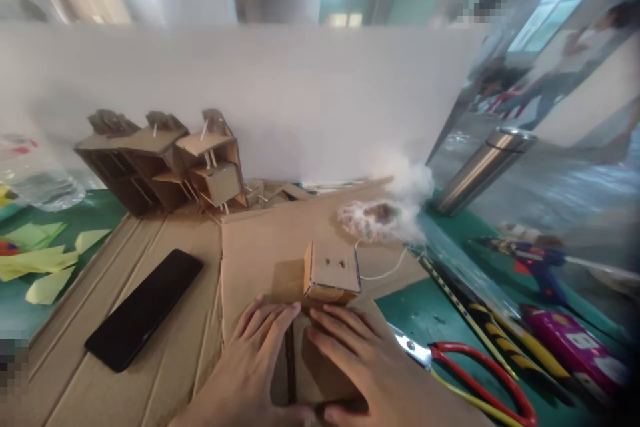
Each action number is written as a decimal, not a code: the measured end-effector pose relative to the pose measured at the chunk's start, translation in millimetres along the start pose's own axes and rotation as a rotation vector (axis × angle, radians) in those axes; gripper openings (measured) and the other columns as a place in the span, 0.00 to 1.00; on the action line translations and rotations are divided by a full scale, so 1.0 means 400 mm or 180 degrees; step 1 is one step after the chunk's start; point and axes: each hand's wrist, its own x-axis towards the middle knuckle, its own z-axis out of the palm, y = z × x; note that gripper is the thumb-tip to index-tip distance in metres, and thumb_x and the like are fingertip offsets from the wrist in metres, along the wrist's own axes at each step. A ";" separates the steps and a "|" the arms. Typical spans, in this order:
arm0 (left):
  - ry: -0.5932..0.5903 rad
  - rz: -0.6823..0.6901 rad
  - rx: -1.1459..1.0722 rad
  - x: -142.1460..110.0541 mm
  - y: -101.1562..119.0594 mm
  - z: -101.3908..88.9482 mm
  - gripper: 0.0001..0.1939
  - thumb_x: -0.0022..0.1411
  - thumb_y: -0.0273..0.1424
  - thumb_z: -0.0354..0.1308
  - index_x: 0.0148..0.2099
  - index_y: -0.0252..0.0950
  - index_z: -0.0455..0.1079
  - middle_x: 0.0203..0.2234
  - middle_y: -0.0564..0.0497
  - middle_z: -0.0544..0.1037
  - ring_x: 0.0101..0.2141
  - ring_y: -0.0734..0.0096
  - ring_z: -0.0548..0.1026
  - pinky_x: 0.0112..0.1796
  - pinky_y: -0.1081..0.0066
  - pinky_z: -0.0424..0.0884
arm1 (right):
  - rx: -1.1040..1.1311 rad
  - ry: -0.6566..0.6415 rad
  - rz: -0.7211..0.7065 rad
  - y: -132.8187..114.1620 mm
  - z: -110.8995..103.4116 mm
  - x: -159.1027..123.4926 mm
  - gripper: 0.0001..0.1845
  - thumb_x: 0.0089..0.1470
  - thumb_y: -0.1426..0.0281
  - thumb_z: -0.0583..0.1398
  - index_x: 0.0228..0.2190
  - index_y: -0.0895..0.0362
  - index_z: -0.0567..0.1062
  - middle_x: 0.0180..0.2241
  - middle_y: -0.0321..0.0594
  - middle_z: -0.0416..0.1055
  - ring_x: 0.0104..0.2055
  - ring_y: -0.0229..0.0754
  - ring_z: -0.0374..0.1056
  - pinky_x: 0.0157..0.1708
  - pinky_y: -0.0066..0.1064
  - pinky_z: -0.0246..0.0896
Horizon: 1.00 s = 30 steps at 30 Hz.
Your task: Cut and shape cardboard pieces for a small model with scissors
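My left hand (pixel 255 353) lies on the brown cardboard, fingers stretched forward and thumb pointing inward. Beside it, my right hand (pixel 350 360) rests in much the same pose, fingers extended and slightly spread. A narrow dark line (pixel 291 360), like a cardboard edge or slit, runs between the two hands. Just beyond the fingertips stands a small cardboard box (pixel 333 267) with two small holes in its top face. From near the box a thin white string (pixel 390 275) curves to the right. Whether the fingertips touch the box is unclear.
A black phone (pixel 145 310) lies at left. Cardboard shelves (pixel 165 167) stand behind. To the right are red-handled scissors (pixel 480 373), a utility knife (pixel 505 340), a blue glue gun (pixel 543 267) and a steel flask (pixel 485 170). White fluffy stuffing (pixel 407 177) sits behind the box.
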 end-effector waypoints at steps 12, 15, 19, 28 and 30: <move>-0.0162 -0.0358 -0.0540 -0.014 0.043 -0.028 0.42 0.48 0.33 0.69 0.64 0.42 0.57 0.58 0.42 0.70 0.59 0.47 0.66 0.59 0.41 0.60 | 0.0017 0.0371 -0.0123 0.014 0.038 -0.003 0.40 0.47 0.57 0.68 0.60 0.52 0.68 0.63 0.52 0.60 0.64 0.61 0.56 0.57 0.56 0.59; -0.0328 -0.0519 -0.0547 -0.016 0.054 -0.034 0.45 0.45 0.35 0.71 0.65 0.41 0.58 0.60 0.42 0.68 0.61 0.45 0.62 0.60 0.40 0.57 | 0.0133 0.0552 -0.0020 0.018 0.051 -0.051 0.37 0.49 0.57 0.66 0.59 0.52 0.69 0.64 0.48 0.58 0.65 0.59 0.53 0.60 0.53 0.56; -0.0456 -0.0642 -0.0507 -0.019 0.060 -0.041 0.45 0.45 0.38 0.71 0.65 0.40 0.58 0.61 0.41 0.66 0.62 0.45 0.61 0.60 0.39 0.56 | 0.0200 0.0994 0.0190 0.078 0.062 -0.144 0.35 0.53 0.56 0.63 0.61 0.46 0.66 0.65 0.43 0.56 0.66 0.57 0.52 0.61 0.54 0.56; -0.0136 -0.0381 -0.0475 -0.030 0.055 -0.033 0.39 0.49 0.34 0.68 0.62 0.43 0.61 0.58 0.45 0.70 0.60 0.48 0.64 0.59 0.42 0.60 | -0.0130 0.1825 0.0677 0.250 0.073 -0.233 0.28 0.59 0.59 0.58 0.59 0.52 0.68 0.62 0.49 0.61 0.65 0.54 0.56 0.60 0.51 0.58; -0.0155 -0.0370 -0.0459 -0.028 0.056 -0.034 0.37 0.50 0.34 0.67 0.62 0.43 0.61 0.58 0.44 0.70 0.60 0.49 0.64 0.59 0.43 0.61 | -0.0094 0.1777 0.0682 0.244 0.080 -0.228 0.28 0.59 0.60 0.58 0.60 0.52 0.67 0.62 0.49 0.60 0.65 0.54 0.55 0.61 0.51 0.57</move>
